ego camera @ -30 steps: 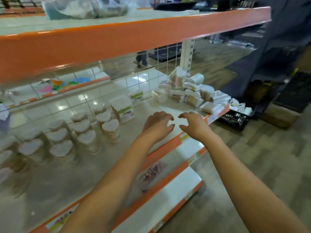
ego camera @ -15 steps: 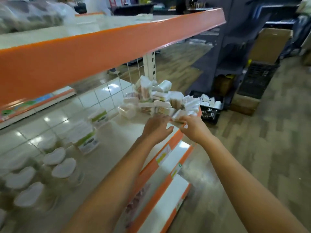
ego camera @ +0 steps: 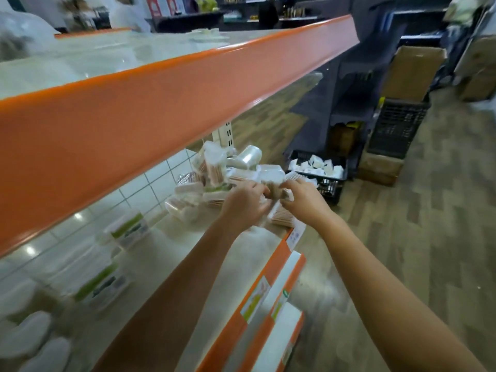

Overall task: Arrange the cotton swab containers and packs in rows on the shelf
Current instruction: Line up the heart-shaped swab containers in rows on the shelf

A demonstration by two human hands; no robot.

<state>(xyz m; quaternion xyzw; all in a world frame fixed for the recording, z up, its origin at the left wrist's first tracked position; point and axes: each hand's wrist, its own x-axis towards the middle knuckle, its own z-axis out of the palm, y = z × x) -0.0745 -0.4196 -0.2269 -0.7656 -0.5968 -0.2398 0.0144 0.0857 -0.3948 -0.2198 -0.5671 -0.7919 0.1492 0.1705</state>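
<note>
A loose pile of clear cotton swab packs [ego camera: 228, 170] lies at the right end of the shelf [ego camera: 204, 253]. Both my hands reach into its near side. My left hand [ego camera: 245, 204] curls its fingers onto a pack [ego camera: 273, 186] in the pile. My right hand [ego camera: 303, 200] pinches a small white-ended pack [ego camera: 287, 195] close beside it. Another pack of wooden-stick swabs [ego camera: 279, 217] lies just under my hands at the shelf edge. Green-labelled swab boxes [ego camera: 126, 229] and white-lidded containers [ego camera: 29, 336] stand further left, blurred.
The orange beam of the upper shelf [ego camera: 161, 103] hangs low over the work area. On the floor to the right, a black crate [ego camera: 328, 183] holds white packs. Behind it are a second black crate [ego camera: 397, 124] and cardboard boxes [ego camera: 410, 73]. Lower shelves [ego camera: 284, 326] jut out below.
My view swung right along the shelf. Both hands moved from above the bare shelf edge into the pile of packs and closed their fingers on packs there.
</note>
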